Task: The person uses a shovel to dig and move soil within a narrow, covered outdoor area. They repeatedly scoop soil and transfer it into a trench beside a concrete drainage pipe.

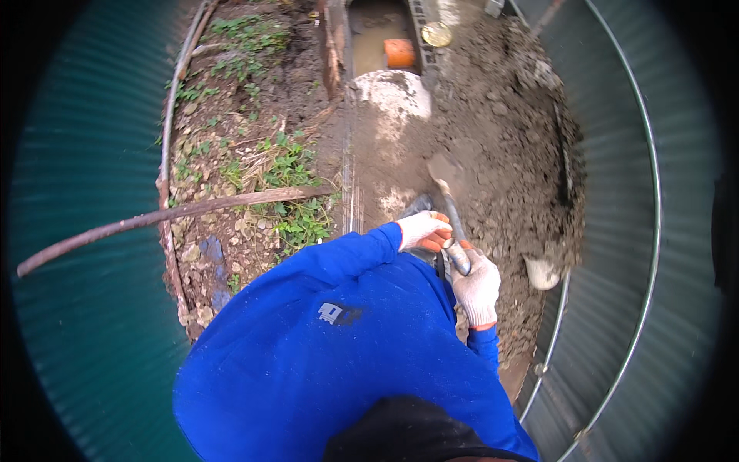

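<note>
A shovel with a grey shaft slants down toward me, its muddy blade resting on the wet soil. My right hand, in a white knit glove with orange-coated fingers, is closed round the shaft near its upper end. Beside the shaft, my left hand wears a matching glove. Its fingers are loosely bent and part of the orange palm shows; they appear not to wrap the shaft. Below the hands, a dark boot is partly visible.
Ahead lies a block-edged pit holding murky water and an orange pipe. A whitish sack sits on the right soil. A long wooden pole crosses the weedy left ground. Corrugated metal walls flank both sides.
</note>
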Available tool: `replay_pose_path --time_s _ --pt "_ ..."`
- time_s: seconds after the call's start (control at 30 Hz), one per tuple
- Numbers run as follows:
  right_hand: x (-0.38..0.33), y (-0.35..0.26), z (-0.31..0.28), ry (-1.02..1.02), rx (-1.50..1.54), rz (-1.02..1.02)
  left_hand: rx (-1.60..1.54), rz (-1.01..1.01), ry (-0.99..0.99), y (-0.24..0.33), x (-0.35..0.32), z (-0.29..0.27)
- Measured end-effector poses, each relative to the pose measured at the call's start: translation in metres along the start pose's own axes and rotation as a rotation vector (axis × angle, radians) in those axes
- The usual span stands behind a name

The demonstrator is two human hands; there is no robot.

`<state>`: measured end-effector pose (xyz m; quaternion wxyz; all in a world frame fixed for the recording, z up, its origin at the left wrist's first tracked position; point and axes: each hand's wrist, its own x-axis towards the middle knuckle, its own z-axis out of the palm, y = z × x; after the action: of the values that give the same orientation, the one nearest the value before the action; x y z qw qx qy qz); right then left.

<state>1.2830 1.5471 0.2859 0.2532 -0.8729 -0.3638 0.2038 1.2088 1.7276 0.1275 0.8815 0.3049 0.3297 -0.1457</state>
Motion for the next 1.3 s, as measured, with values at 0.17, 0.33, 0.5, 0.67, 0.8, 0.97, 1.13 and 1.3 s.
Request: replay_pose_path --time_s 0.17,0.33,0.5,0.67,0.8,0.97,1.13,1.3 --pt "0.128 0.073 0.041 -0.268 -0.265 0.123 0.13 0.306 0.394 0.119 -0.029 -0.051" --pt "0.172 0.101 0.057 -0.439 -0.37 0.083 0.018 0.404 0.63 0.152 -0.054 -0.072" --pt "0.21 0.1 0.034 -0.361 -0.299 0.11 0.316 0.176 0.563 0.167 -0.037 -0.068" --pt "0.251 0.081 0.013 -0.198 -0.305 0.132 1.47 0.071 0.382 0.251 -0.003 -0.064" --pt "0.282 0.071 -0.004 -0.059 -0.408 0.255 1.789 0.046 0.207 0.314 0.018 -0.07" --pt "0.332 0.056 -0.012 -0.145 -0.497 0.294 1.663 -0.08 -0.211 0.37 0.079 -0.092" --pt "0.385 0.044 -0.02 -0.167 -0.521 0.337 1.567 -0.073 -0.26 0.41 0.096 -0.112" --pt "0.406 0.033 -0.027 -0.161 -0.452 0.34 1.588 -0.081 -0.365 0.464 0.086 -0.107"
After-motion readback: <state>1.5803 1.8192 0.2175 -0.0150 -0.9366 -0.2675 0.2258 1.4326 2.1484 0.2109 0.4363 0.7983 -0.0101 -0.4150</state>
